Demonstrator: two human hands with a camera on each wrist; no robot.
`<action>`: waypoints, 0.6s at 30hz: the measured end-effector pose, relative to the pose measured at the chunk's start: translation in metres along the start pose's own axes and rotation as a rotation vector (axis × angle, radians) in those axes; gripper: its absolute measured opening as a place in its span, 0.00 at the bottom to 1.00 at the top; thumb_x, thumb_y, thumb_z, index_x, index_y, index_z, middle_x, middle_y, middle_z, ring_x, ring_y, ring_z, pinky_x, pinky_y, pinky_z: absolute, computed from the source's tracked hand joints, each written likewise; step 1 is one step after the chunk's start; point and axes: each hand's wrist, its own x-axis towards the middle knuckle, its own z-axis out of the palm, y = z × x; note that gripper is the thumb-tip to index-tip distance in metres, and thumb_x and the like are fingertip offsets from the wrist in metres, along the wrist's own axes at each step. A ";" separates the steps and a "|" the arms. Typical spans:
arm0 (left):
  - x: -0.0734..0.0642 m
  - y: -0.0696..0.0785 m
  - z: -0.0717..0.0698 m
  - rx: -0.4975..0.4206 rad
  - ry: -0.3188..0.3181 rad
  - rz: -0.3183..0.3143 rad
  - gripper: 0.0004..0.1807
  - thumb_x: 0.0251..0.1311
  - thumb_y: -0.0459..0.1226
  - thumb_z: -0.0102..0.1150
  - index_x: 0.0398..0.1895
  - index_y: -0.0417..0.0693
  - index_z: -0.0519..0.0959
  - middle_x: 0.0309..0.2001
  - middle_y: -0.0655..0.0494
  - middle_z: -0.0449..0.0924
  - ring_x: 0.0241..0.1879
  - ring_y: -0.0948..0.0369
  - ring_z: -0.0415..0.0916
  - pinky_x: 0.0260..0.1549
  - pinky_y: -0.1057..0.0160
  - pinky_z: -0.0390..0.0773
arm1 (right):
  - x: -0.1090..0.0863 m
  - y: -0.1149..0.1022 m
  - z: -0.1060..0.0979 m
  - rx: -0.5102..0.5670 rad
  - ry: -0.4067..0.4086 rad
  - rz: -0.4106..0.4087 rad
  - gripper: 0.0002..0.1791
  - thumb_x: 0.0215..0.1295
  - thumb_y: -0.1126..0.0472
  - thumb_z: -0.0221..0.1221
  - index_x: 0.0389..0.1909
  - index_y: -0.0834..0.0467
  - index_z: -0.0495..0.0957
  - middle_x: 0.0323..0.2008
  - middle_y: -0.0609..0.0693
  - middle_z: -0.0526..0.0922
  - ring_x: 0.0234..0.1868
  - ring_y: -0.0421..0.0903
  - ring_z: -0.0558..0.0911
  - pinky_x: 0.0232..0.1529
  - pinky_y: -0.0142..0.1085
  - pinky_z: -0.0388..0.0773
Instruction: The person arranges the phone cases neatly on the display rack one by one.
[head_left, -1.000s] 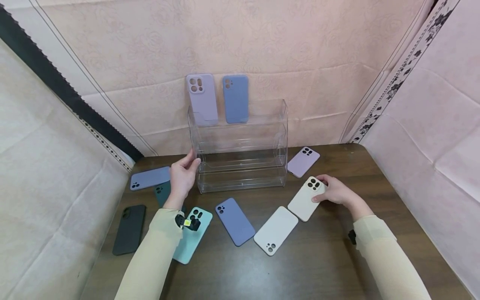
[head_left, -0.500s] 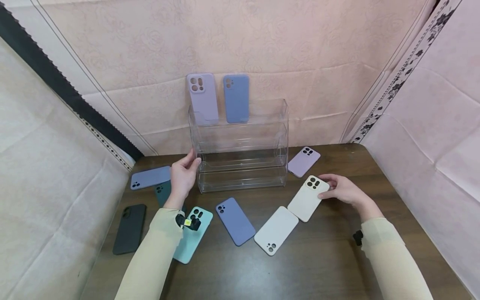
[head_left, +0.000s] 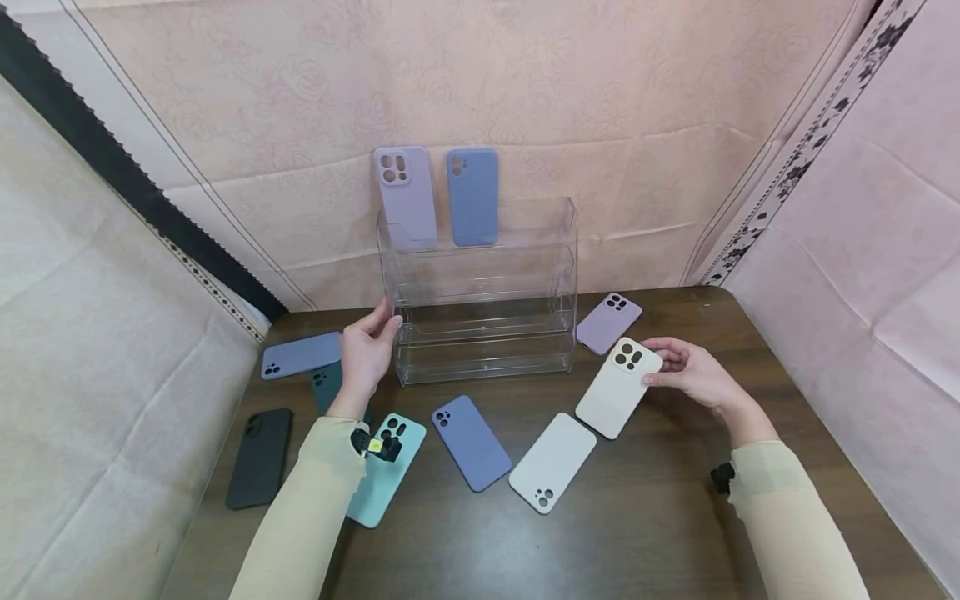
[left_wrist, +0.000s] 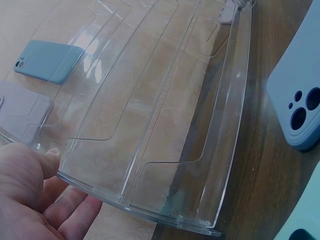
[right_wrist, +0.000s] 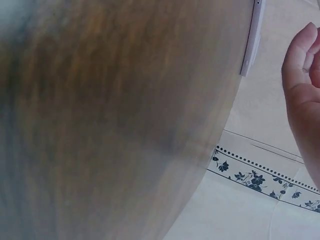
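A clear tiered display rack (head_left: 483, 367) stands at the back of the table. My left hand (head_left: 367, 350) holds its left side edge, thumb in front and fingers behind; the left wrist view shows this hand (left_wrist: 45, 195) against the clear wall. In the rack's top tier stand a lilac phone case (head_left: 408, 200) and a blue phone case (head_left: 474, 198). My right hand (head_left: 693, 373) pinches the right edge of a cream phone case (head_left: 613, 396), whose camera end is tipped up. Its lower end is by a white phone case (head_left: 552, 463). The right wrist view shows only part of my right hand (right_wrist: 305, 85).
A light purple case (head_left: 609, 323) lies right of the rack. Left and front lie a periwinkle case (head_left: 471, 443), a mint case (head_left: 386, 475), a black case (head_left: 258, 458), a grey-blue case (head_left: 302, 356) and a dark teal case (head_left: 325, 385). Cloth walls (head_left: 525, 100) border the table (head_left: 600, 542).
My right hand has shifted right and away from me, and the cream phone case's camera end has come up with it. My left hand and the rack stay in place.
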 end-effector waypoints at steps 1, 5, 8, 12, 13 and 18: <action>0.000 0.000 0.000 0.003 0.000 -0.001 0.24 0.75 0.40 0.67 0.72 0.56 0.78 0.65 0.51 0.83 0.63 0.54 0.82 0.60 0.50 0.82 | 0.000 -0.001 0.000 0.009 0.004 -0.010 0.34 0.62 0.68 0.76 0.67 0.68 0.74 0.45 0.54 0.89 0.44 0.43 0.88 0.45 0.32 0.86; 0.000 0.000 0.000 0.001 -0.004 -0.005 0.24 0.75 0.41 0.67 0.72 0.57 0.78 0.66 0.53 0.82 0.64 0.55 0.82 0.61 0.50 0.81 | -0.001 -0.005 0.002 0.029 0.000 -0.035 0.33 0.63 0.69 0.76 0.66 0.68 0.74 0.44 0.51 0.90 0.44 0.44 0.88 0.44 0.32 0.86; -0.001 0.000 0.000 0.006 -0.006 -0.009 0.24 0.75 0.41 0.67 0.72 0.58 0.78 0.66 0.53 0.82 0.64 0.54 0.82 0.62 0.50 0.81 | -0.001 -0.007 0.004 0.045 -0.003 -0.038 0.33 0.63 0.69 0.75 0.67 0.69 0.74 0.45 0.50 0.90 0.45 0.44 0.88 0.45 0.32 0.86; 0.000 0.000 0.001 0.008 -0.006 -0.012 0.25 0.75 0.41 0.67 0.72 0.58 0.78 0.66 0.53 0.82 0.64 0.54 0.82 0.62 0.50 0.81 | 0.000 -0.010 0.006 0.053 0.020 -0.036 0.32 0.65 0.69 0.74 0.66 0.72 0.73 0.45 0.48 0.90 0.45 0.41 0.88 0.45 0.32 0.86; 0.000 0.000 0.001 0.006 -0.006 -0.013 0.25 0.75 0.41 0.67 0.72 0.59 0.78 0.66 0.53 0.82 0.64 0.55 0.82 0.62 0.50 0.81 | 0.000 -0.010 0.006 0.053 0.029 -0.033 0.32 0.65 0.69 0.74 0.66 0.73 0.73 0.45 0.47 0.90 0.44 0.41 0.88 0.45 0.31 0.86; -0.001 0.001 0.000 0.002 -0.007 -0.022 0.25 0.75 0.41 0.67 0.72 0.58 0.78 0.66 0.53 0.82 0.64 0.54 0.82 0.62 0.50 0.81 | -0.001 -0.016 0.006 0.058 0.069 -0.021 0.29 0.67 0.67 0.74 0.64 0.71 0.75 0.44 0.42 0.89 0.44 0.39 0.88 0.46 0.30 0.85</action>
